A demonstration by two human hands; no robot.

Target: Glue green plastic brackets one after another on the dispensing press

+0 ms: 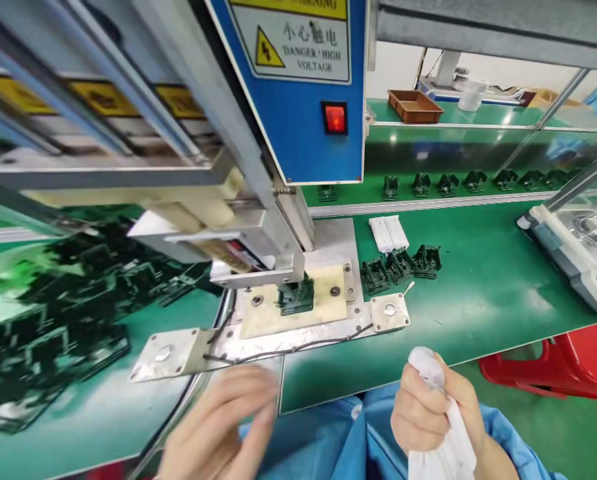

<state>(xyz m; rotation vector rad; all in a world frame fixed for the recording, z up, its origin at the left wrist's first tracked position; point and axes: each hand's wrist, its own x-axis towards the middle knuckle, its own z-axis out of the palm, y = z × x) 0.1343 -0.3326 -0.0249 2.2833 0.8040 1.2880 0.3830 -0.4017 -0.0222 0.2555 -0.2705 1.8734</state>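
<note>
My right hand [431,413] is closed around a white cloth or small white packet [446,440], held in front of the bench edge over my blue sleeve. Blurred by motion, my left hand [218,427] hovers low at the bench edge with fingers stretched out and apart, holding nothing. Behind the hands a dark green plastic part [296,298] sits on the cream fixture plate [323,303] under the blue press machine [298,93]. Three more dark green parts [401,265] stand just right of the fixture.
A heap of dark parts [53,320] covers the bench at left. White packets [388,233] lie behind the three parts. A row of dark parts [473,180] lines the rear conveyor. A scale [578,257] stands at right, a red stool [563,367] below, a brown tray [414,107] behind.
</note>
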